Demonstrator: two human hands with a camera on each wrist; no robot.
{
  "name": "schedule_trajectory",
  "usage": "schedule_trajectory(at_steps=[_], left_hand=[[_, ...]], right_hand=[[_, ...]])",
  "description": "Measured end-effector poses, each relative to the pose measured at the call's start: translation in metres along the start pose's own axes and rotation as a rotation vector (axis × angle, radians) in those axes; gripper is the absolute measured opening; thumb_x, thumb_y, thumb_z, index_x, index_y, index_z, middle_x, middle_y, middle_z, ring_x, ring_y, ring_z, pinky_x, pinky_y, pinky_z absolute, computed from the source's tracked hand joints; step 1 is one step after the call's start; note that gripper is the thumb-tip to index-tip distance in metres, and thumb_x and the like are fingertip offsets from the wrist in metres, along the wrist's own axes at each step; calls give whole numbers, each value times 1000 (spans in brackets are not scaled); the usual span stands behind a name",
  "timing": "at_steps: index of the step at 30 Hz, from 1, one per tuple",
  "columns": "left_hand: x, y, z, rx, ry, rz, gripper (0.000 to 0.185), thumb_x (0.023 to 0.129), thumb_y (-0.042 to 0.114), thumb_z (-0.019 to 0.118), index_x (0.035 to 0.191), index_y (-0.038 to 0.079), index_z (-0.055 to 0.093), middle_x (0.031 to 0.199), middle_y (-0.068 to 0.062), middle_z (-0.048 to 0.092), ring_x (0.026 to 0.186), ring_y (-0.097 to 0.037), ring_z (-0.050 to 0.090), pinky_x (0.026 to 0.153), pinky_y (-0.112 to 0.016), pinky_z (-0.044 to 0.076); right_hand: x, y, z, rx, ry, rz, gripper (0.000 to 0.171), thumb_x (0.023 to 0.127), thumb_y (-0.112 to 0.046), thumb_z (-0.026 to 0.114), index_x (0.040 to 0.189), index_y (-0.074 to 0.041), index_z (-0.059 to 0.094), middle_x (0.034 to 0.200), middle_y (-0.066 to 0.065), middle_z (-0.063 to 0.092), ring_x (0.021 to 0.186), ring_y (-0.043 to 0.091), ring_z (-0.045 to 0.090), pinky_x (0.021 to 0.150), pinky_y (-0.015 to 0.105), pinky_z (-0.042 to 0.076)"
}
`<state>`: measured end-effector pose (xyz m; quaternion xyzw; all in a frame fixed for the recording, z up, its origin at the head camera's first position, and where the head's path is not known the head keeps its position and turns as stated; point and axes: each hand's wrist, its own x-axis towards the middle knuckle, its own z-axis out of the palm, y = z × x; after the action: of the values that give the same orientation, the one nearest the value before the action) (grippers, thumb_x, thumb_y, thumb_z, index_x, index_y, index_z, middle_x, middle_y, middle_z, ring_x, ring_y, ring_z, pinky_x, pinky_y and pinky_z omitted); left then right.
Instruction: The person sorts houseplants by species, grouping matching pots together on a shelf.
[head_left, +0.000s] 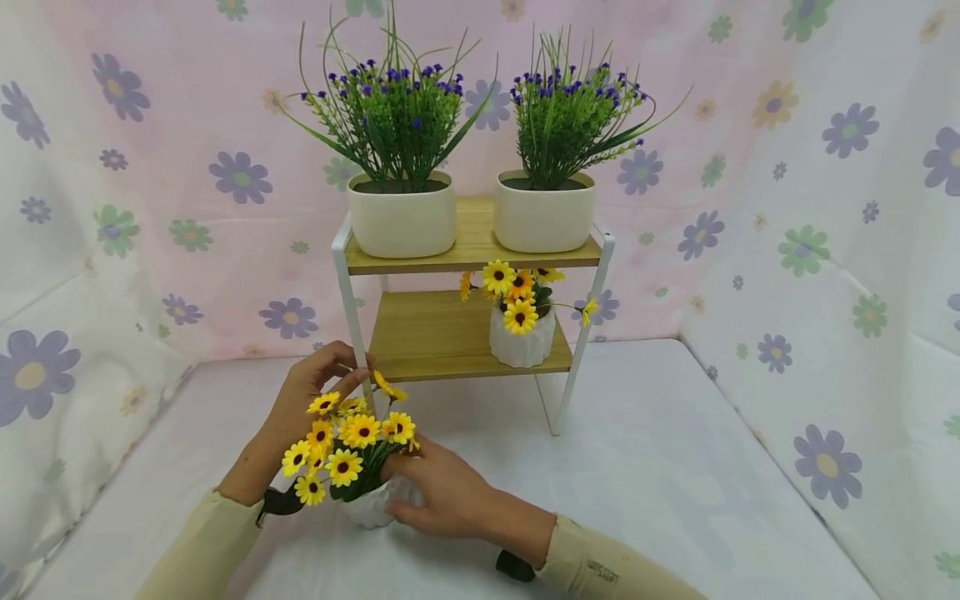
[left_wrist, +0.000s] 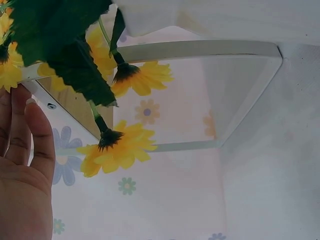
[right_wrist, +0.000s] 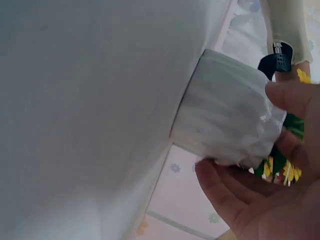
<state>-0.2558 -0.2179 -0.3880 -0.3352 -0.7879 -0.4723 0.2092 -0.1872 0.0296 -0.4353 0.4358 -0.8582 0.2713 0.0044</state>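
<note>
A ribbed white flowerpot (head_left: 372,506) with yellow daisy-like flowers (head_left: 360,431) stands on the cloth-covered table. My right hand (head_left: 450,492) grips its side and rim; in the right wrist view the thumb and fingers lie around the pot (right_wrist: 225,110). My left hand (head_left: 307,387) is raised behind the flowers, its fingertips at the rack's left front leg (head_left: 352,312). In the left wrist view a yellow flower covers some tips of that hand (left_wrist: 22,165), so whether they pinch anything is hidden. The two-tier rack (head_left: 420,333) has wooden boards and a white frame.
Two cream planters (head_left: 402,218) (head_left: 543,214) with purple-flowered grass stand on the top board. A similar white pot (head_left: 521,337) with yellow and orange flowers is on the right of the lower board. Flower-printed cloth (head_left: 247,250) surrounds the table on three sides.
</note>
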Motion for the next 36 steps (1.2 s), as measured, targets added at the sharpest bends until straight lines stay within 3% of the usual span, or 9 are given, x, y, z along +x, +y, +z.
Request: schedule_trajectory(at_steps=[7,15,23,36], left_hand=[[-1,2,1,34,-1,-42,22,100,-6,67,115,10,69,108,-2,74,98,-10,71,96,-16,52],[0,2,1,36,-3,-45,20,101,-3,68,116,10,69,106,-2,74,95,-11,71,94,-16,53],[0,2,2,56,-9,-44,21,101,-2,68,116,12,69,105,1,74,96,-12,72,94,-17,53],[-1,0,-1,-9,-23,-30,18,101,-7,65,115,5,65,109,-8,73,99,-8,71,93,-17,55]], right_hand=[[6,-3,4,24,61,56,27,92,-42,84,107,-23,71,112,-15,63,117,-1,58,101,21,51],[2,-3,6,54,113,25,29,89,-44,87,95,-23,69,117,-13,66,117,-2,59,99,19,51],[-3,-2,2,109,198,-42,30,86,-38,91,93,-23,67,122,-11,67,119,-1,60,102,19,50],[-7,-12,-29,193,264,-51,28,86,-33,91,96,-22,67,127,-9,66,125,4,59,107,27,51]])
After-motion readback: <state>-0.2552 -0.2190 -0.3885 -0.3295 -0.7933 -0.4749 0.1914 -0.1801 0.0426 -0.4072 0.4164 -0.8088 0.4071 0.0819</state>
